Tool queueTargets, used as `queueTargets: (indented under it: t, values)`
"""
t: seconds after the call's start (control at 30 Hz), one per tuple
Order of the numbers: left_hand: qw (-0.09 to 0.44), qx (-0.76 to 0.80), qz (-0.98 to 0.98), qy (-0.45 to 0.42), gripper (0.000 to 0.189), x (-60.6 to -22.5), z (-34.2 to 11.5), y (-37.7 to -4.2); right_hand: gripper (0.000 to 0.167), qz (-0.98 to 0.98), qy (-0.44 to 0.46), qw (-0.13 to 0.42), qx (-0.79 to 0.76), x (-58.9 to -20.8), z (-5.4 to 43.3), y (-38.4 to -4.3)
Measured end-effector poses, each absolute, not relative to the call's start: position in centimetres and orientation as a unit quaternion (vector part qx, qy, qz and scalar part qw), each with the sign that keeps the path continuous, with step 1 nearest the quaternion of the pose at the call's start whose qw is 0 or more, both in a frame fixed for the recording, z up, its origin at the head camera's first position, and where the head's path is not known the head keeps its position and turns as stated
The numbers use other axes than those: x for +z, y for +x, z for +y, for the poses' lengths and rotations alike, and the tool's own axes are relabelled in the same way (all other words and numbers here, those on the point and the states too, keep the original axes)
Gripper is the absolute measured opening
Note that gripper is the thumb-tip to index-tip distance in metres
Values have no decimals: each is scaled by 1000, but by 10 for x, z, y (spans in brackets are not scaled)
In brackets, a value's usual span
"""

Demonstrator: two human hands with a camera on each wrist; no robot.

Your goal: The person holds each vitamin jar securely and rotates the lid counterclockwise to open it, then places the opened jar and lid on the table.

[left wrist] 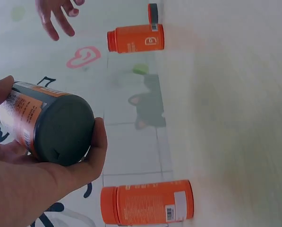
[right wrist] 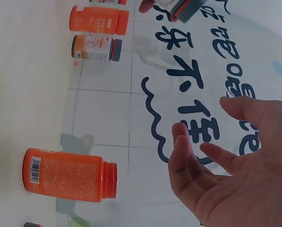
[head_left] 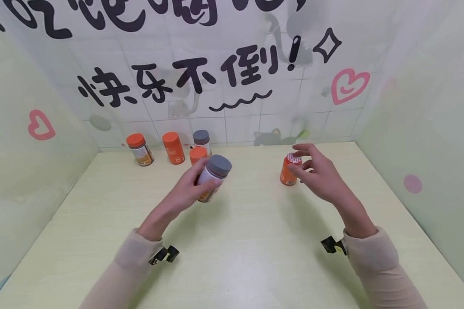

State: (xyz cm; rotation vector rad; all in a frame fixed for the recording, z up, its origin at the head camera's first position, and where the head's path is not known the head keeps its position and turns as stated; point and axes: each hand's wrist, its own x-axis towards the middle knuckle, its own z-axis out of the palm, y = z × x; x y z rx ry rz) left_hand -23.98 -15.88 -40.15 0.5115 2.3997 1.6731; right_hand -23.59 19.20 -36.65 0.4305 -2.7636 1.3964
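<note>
In the head view my left hand (head_left: pixel 187 186) grips a supplement bottle (head_left: pixel 212 182) with a grey cap, tilted and raised above the table. The left wrist view shows its dark base (left wrist: pixel 67 130), with my thumb and fingers wrapped round its sides. On the right an orange bottle (head_left: pixel 288 174) stands upright, its top bearing a white patterned surface instead of a screw cap. My right hand (head_left: pixel 319 174) is held beside and above it, fingers spread and loosely bent. In the right wrist view that hand (right wrist: pixel 235 165) holds nothing and is apart from the orange bottle (right wrist: pixel 67 175).
Along the back left stand a white-labelled bottle with an orange cap (head_left: pixel 140 149), an orange bottle (head_left: pixel 174 148), a grey-capped bottle (head_left: pixel 202 137) and another orange-capped bottle (head_left: pixel 198 154). A small orange-and-dark disc (left wrist: pixel 153 13), resembling a lid, lies by the right-hand bottle. Printed walls enclose the table.
</note>
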Motion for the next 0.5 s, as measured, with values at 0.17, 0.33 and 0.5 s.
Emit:
queueTargets:
  t: [0.17,0.33,0.5]
  values:
    - [100,571,792,194,56,-400,-142,-227,57,-873,180,4,453,-371,177,-234]
    - [121,568,786,210,56,-403,-128,-218,57,-867,200,-6,457,-376,165,-228]
    - [133,567,780,227,57,-405,-116,-208,61,-859,212,-15,465,-381,148,-219]
